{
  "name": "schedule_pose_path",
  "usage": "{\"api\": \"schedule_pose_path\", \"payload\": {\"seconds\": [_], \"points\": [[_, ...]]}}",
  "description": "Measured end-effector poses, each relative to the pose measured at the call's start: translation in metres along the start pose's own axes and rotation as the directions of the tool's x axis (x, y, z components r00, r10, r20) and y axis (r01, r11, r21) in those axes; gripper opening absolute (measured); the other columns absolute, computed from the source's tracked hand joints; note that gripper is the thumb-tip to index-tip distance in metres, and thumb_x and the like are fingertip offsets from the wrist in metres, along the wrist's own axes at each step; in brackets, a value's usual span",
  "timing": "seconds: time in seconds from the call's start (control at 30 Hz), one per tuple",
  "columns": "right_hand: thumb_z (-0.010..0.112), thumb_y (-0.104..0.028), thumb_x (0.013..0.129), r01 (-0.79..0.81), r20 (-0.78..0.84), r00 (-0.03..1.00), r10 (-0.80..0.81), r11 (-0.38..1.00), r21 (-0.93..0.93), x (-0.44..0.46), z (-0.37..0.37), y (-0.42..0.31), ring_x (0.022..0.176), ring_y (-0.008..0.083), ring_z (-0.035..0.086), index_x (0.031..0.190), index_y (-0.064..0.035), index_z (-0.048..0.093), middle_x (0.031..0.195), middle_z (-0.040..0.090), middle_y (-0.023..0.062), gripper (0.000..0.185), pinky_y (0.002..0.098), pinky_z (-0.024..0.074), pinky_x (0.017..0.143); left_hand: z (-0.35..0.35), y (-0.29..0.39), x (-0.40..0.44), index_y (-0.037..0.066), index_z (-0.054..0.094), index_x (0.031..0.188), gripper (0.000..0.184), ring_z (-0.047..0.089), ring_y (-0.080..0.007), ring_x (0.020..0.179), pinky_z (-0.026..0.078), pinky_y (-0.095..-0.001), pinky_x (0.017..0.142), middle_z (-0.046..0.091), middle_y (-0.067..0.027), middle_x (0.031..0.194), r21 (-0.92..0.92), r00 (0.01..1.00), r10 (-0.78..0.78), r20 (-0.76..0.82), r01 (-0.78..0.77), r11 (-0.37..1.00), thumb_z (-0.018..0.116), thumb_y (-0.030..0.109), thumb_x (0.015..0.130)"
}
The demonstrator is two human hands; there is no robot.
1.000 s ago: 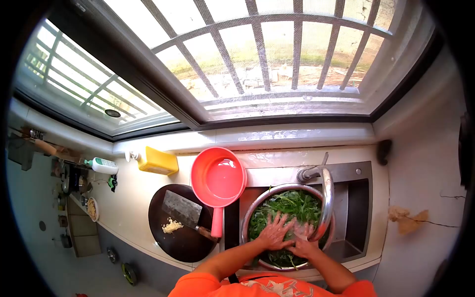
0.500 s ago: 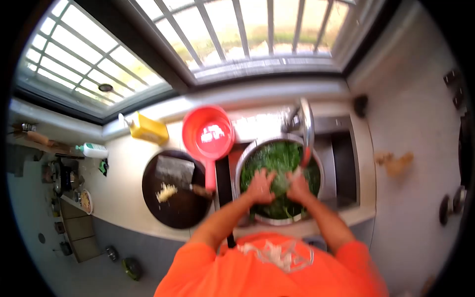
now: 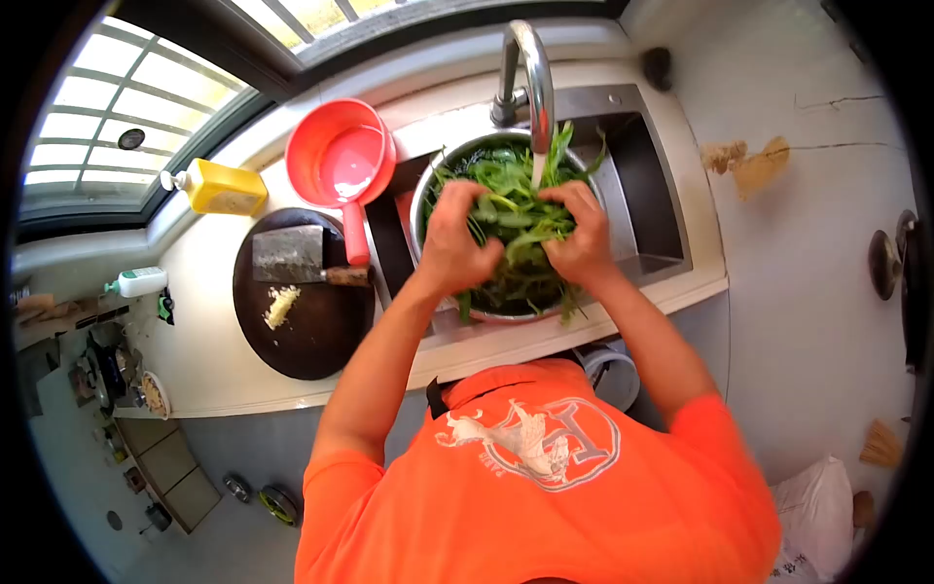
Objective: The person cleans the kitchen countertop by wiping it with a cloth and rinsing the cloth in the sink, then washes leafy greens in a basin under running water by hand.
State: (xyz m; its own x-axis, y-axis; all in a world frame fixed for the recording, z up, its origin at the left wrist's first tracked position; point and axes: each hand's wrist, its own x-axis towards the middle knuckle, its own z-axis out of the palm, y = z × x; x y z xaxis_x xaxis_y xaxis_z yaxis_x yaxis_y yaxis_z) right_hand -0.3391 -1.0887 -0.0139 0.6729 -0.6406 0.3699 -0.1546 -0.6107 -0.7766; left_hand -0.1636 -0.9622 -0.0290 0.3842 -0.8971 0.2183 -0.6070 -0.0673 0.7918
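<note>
A heap of leafy greens (image 3: 511, 209) fills a round metal basin (image 3: 420, 216) set in the sink. My left hand (image 3: 457, 243) grips greens at the left of the heap, its fingers curled over them. Across from it, my right hand (image 3: 582, 234) is closed round more of the same leaves. The bunch between both hands is lifted above the basin's rim, and some stems hang over the edge. Water runs from the curved faucet (image 3: 541, 88) onto the leaves. What lies deeper in the basin is hidden under the greens.
Left of the sink are a red plastic dipper (image 3: 336, 156) and a round dark chopping board (image 3: 321, 341), which carries a cleaver (image 3: 289, 255) and chopped pale bits (image 3: 281, 307). Behind stand a yellow pump bottle (image 3: 226, 188) and a white bottle (image 3: 141, 282). A second sink basin (image 3: 642, 180) is at right.
My hands have come up from among the greens, closing on them and raising a bunch. The camera view has shifted, so the counter appears higher and farther left.
</note>
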Motion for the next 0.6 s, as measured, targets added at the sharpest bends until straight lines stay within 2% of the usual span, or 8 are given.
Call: {"api": "schedule_pose_path", "payload": {"seconds": [0.03, 0.1, 0.2, 0.3, 0.33, 0.43, 0.57, 0.6], "points": [[0.071, 0.000, 0.067, 0.046, 0.063, 0.997, -0.045, 0.999, -0.020, -0.008, 0.015, 0.038, 0.095, 0.0402, 0.060, 0.102, -0.0011, 0.064, 0.098, 0.059, 0.0180, 0.035, 0.0421, 0.0506, 0.085, 0.021, -0.026, -0.005, -0.003, 0.050, 0.114, 0.052, 0.053, -0.0423, 0.108, 0.045, -0.0446, 0.096, 0.052, -0.0236, 0.111, -0.008, 0.999, -0.015, -0.050, 0.015, 1.000, 0.071, 0.004, 0.067], [0.073, -0.002, 0.068, -0.097, 0.286, 0.941, 0.181, 0.953, -0.286, -0.036, 0.046, 0.122, 0.095, 0.0406, 0.059, 0.106, -0.0016, 0.063, 0.099, 0.057, 0.0185, 0.039, 0.0419, 0.0503, 0.087, 0.049, -0.067, -0.022, -0.004, 0.047, 0.109, 0.048, 0.049, -0.0433, 0.109, 0.044, -0.0474, 0.097, 0.049, -0.0233, 0.110, 0.143, 0.993, -0.088, 0.083, 0.076, 0.987, 0.072, 0.004, 0.069], [0.078, -0.010, 0.071, -0.105, 0.384, 0.913, 0.137, 0.989, -0.105, -0.031, 0.027, 0.103, 0.112, 0.0413, 0.054, 0.114, -0.0019, 0.060, 0.116, 0.054, 0.0232, 0.048, 0.0437, 0.0470, 0.097, 0.059, -0.058, -0.030, 0.001, 0.049, 0.114, 0.052, 0.047, -0.0447, 0.109, 0.043, -0.0487, 0.095, 0.048, -0.0241, 0.113, 0.182, 0.996, -0.054, 0.065, 0.041, 0.982, 0.074, 0.006, 0.069], [0.090, -0.039, 0.067, 0.056, 0.483, 0.869, 0.106, 0.949, -0.309, -0.035, 0.011, 0.104, 0.132, 0.0505, 0.037, 0.145, -0.0086, 0.044, 0.149, 0.033, 0.0317, 0.096, 0.0541, 0.0354, 0.111, 0.053, -0.036, -0.028, -0.002, 0.029, 0.152, 0.111, 0.027, -0.0520, 0.141, 0.030, -0.0622, 0.111, 0.026, -0.0352, 0.153, 0.504, 0.910, -0.291, 0.294, 0.112, 0.857, 0.089, 0.038, 0.067], [0.087, -0.056, 0.067, 0.118, 0.556, 0.825, 0.099, 0.933, -0.340, -0.035, 0.005, 0.107, 0.139, 0.0538, 0.030, 0.157, -0.0175, 0.029, 0.154, 0.025, 0.0351, 0.114, 0.0621, 0.0309, 0.111, 0.051, -0.031, -0.021, 0.003, 0.008, 0.161, 0.141, 0.009, -0.0536, 0.150, 0.018, -0.0730, 0.112, 0.004, -0.0350, 0.163, 0.607, 0.801, -0.435, 0.412, 0.115, 0.786, 0.090, 0.058, 0.060], [0.079, -0.066, 0.071, 0.259, 0.665, 0.726, 0.174, 0.827, -0.499, -0.043, 0.015, 0.113, 0.143, 0.0540, 0.024, 0.161, -0.0234, 0.023, 0.154, 0.023, 0.0354, 0.114, 0.0657, 0.0286, 0.111, 0.065, -0.047, -0.030, 0.005, 0.007, 0.162, 0.145, 0.004, -0.0546, 0.151, 0.017, -0.0755, 0.111, 0.002, -0.0353, 0.163, 0.656, 0.805, -0.470, 0.361, 0.139, 0.742, 0.090, 0.061, 0.057], [0.063, -0.072, 0.082, 0.321, 0.748, 0.567, 0.343, 0.745, -0.585, -0.046, 0.052, 0.137, 0.147, 0.0546, 0.018, 0.162, -0.0173, 0.018, 0.159, 0.017, 0.0369, 0.107, 0.0676, 0.0255, 0.113, 0.098, -0.088, -0.036, 0.005, 0.003, 0.161, 0.145, 0.013, -0.0554, 0.149, 0.023, -0.0699, 0.114, 0.001, -0.0350, 0.163, 0.711, 0.814, -0.473, 0.337, 0.109, 0.695, 0.088, 0.063, 0.060], [0.061, -0.069, 0.086, 0.311, 0.768, 0.524, 0.369, 0.756, -0.576, -0.046, 0.056, 0.143, 0.147, 0.0553, 0.019, 0.161, -0.0123, 0.020, 0.159, 0.021, 0.0346, 0.103, 0.0678, 0.0247, 0.114, 0.103, -0.092, -0.037, 0.004, 0.000, 0.161, 0.137, 0.021, -0.0515, 0.148, 0.026, -0.0652, 0.115, 0.008, -0.0320, 0.164, 0.705, 0.794, -0.506, 0.336, 0.144, 0.694, 0.087, 0.053, 0.068]]}}
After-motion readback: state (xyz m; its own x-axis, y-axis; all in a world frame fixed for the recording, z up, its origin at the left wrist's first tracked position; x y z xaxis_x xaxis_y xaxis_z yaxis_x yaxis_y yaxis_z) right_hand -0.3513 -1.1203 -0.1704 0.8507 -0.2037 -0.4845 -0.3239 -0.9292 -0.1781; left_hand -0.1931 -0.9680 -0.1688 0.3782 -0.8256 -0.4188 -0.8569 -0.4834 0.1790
